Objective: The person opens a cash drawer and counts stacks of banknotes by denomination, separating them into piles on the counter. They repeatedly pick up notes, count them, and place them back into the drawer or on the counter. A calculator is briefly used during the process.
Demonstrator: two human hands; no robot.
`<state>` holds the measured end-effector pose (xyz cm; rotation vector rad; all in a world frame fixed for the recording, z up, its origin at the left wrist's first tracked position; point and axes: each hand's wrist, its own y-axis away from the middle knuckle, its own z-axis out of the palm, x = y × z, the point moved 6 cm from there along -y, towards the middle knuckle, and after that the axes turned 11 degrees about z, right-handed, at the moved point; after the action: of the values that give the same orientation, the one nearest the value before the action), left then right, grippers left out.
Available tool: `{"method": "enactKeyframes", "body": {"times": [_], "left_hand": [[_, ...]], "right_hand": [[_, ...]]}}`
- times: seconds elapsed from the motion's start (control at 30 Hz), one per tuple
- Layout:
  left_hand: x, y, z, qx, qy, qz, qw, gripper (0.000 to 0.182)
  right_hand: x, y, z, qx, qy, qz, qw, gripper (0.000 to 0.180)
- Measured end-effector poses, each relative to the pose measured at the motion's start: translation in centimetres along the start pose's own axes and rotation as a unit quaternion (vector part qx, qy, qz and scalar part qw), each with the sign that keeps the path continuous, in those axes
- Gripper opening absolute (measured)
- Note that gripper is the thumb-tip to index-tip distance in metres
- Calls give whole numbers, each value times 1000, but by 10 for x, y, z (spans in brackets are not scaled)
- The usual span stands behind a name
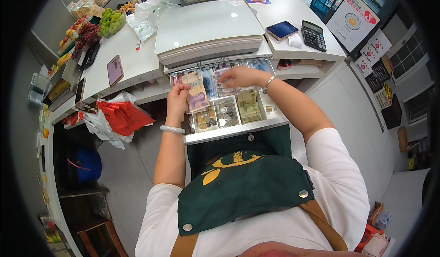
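An open cash drawer (pixel 237 130) lies before me, its front compartments holding coins (pixel 227 112) and green banknotes (pixel 248 105). My left hand (pixel 178 100) pinches the left edge of a five-yuan banknote (pixel 198 93) above the drawer's left side. Over the rear note compartments is my right hand (pixel 239 77), its fingers bent near purple banknotes (pixel 221 88) under a clip; whether it grips one I cannot tell. Blue banknotes (pixel 208 81) stand in the slot between the hands. A small gold-coloured box (pixel 269 108) sits in the front right compartment.
Behind the drawer is a white-topped machine (pixel 209 26). A smartphone (pixel 282 29) and a calculator (pixel 313 36) lie on the counter at right; another phone (pixel 115 70), a red marker (pixel 138 44) and green grapes (pixel 111 22) are at left. Red plastic bags (pixel 123 116) hang below the left counter.
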<state>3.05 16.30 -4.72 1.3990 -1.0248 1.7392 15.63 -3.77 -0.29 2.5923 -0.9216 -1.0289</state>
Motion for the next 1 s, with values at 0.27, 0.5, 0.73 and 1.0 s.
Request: {"method": "enactKeyframes", "body": {"times": [0.27, 0.5, 0.73, 1.0], "left_hand": [[2, 5, -1, 6, 36, 2, 999, 13], [-1, 5, -2, -10, 41, -2, 999, 13], [1, 8, -1, 8, 36, 7, 999, 14], [-1, 5, -4, 2, -10, -6, 1000, 13]], "right_hand": [[-7, -18, 18, 83, 378, 13, 922, 89], [-5, -39, 31, 144, 408, 9, 902, 64], [3, -41, 16, 262, 292, -4, 920, 23], [-23, -10, -6, 237, 251, 42, 938, 16]]}}
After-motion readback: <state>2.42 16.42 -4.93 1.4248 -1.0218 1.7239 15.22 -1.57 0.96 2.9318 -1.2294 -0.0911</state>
